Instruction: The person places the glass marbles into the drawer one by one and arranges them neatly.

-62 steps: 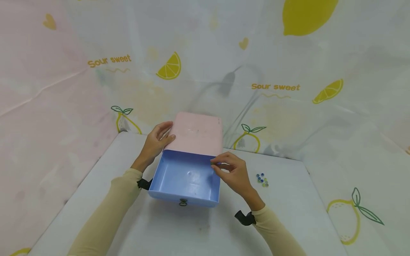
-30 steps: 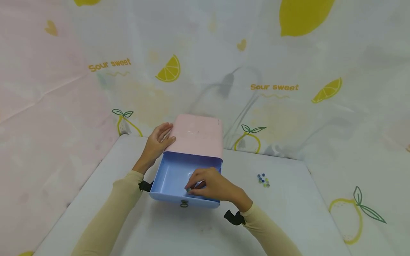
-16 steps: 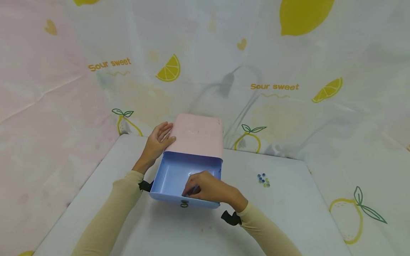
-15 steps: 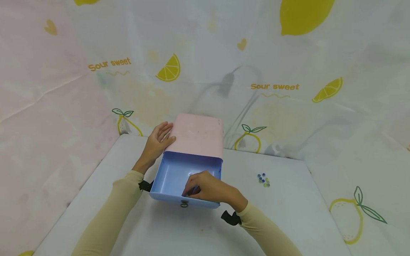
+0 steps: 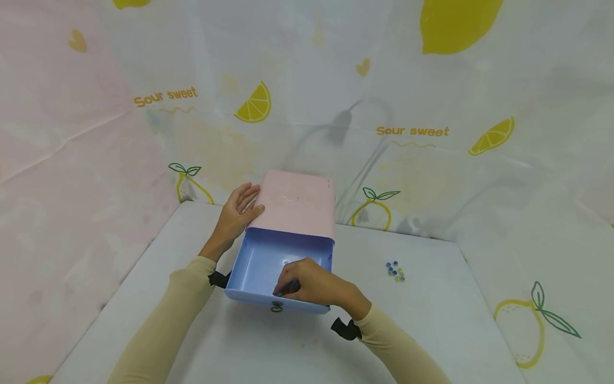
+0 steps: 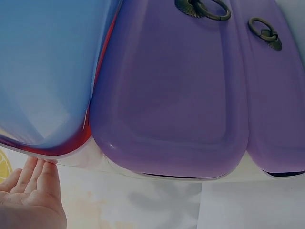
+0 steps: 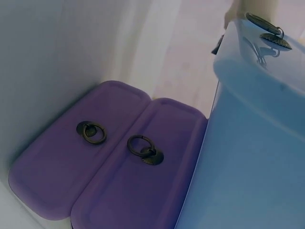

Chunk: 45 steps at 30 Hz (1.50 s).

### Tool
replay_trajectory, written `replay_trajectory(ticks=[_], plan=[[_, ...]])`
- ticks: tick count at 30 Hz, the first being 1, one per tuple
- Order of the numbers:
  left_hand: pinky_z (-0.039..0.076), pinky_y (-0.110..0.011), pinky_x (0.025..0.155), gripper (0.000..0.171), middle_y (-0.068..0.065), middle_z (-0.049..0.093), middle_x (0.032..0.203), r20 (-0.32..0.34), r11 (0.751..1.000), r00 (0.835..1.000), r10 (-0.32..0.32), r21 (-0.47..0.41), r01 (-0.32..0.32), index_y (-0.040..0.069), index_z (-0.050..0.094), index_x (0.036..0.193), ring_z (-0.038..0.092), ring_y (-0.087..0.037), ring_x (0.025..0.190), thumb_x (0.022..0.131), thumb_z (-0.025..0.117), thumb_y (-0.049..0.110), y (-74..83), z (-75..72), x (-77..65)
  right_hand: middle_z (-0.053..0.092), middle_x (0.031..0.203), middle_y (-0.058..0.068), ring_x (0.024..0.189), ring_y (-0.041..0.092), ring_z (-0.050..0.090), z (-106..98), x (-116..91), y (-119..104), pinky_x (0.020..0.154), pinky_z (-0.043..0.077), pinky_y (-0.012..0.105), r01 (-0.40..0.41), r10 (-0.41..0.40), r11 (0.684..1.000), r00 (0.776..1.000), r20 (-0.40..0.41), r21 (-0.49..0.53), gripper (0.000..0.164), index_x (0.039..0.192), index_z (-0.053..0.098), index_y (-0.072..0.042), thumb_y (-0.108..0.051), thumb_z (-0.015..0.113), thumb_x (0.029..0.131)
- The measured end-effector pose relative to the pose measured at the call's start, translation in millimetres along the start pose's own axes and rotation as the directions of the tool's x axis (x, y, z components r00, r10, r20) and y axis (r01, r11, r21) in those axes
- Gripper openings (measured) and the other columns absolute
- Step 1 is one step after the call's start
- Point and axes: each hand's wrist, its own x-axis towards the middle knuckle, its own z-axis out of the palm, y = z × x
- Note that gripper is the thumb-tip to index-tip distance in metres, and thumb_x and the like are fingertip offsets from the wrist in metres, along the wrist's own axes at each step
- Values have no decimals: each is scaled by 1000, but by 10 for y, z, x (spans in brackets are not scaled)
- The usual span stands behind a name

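The right hand (image 5: 309, 282) reaches into the pulled-out blue drawer (image 5: 254, 266), its fingers curled in at the near wall; it seems to pinch a small bluish-green marble (image 5: 280, 294), though that wall partly hides the fingertips. The left hand (image 5: 235, 213) lies with straight fingers along the left side of the pink-topped cabinet (image 5: 297, 208), its thumb on the top.

The marble looks smooth, so a loose pinch could let it slip and roll about the drawer floor. Leaning on the drawer's near edge could tip the cabinet forward if the left hand's steadying is too light.

More marbles (image 5: 394, 272) sit on the white table (image 5: 446, 330) to the right, where a knock could scatter them. The drawer's right wall stands between them and the right hand. Two closed purple drawers (image 6: 171, 95) sit below the blue one.
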Motion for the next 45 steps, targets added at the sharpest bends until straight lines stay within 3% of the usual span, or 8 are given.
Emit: replay_trajectory(ticks=[8,13,16,19,25,30,38,45], plan=[[27,-35,116,76,-17,34,153,8,1000,1000,-12,-13,12,1,19,152,30,-28,143,92,65,4,106,16,-28,68,90,-4,84,-4,60,1,-16,7,73,53,11,40,-41,999,998,-50,-15,11,95,78,-9,-8,77,84],[26,-38,117,75,-22,31,153,18,999,1000,-22,-41,22,-4,18,151,28,-32,143,91,63,-1,257,48,-64,68,91,-5,84,-3,62,22,-40,46,74,54,12,81,-84,996,983,-166,-23,11,96,78,-9,-9,76,84],[27,-37,116,75,-22,31,153,18,999,999,-35,-32,35,-3,19,151,28,-32,143,91,63,-1,259,49,-75,68,94,-4,86,0,64,28,-73,41,76,56,16,81,-67,995,968,-243,50,12,97,77,-7,-8,75,85],[27,-37,116,75,-22,31,153,19,999,999,-36,-16,36,-3,19,151,29,-32,143,91,64,0,245,47,-81,68,96,-2,89,5,66,15,-113,20,78,58,21,86,-39,988,943,-332,126,14,98,76,-5,-5,75,85],[29,-36,115,74,-20,32,154,18,999,999,-32,10,31,-3,21,151,29,-31,143,91,65,3,244,41,-81,67,98,12,88,21,70,-78,-178,-64,75,60,29,146,-38,973,868,-496,180,23,103,70,4,6,75,80],[28,-35,115,74,-20,32,154,19,999,999,-27,19,26,-4,21,151,29,-31,143,91,65,3,259,47,-83,66,99,25,87,36,68,-223,-285,-238,74,61,36,156,-11,962,844,-537,225,30,107,65,13,16,72,78],[28,-36,114,74,-20,31,154,16,999,1000,-22,30,22,-3,20,152,28,-32,143,92,64,3,289,62,-73,66,98,28,86,39,69,-330,-523,-235,75,61,41,130,67,954,789,-611,271,27,106,64,15,20,67,79],[29,-36,114,74,-21,31,154,18,999,999,-34,36,33,-3,20,152,28,-32,143,92,64,2,286,67,-102,67,96,28,86,39,68,-420,-783,-89,76,60,36,68,116,972,691,-714,224,24,101,65,14,21,67,78]])
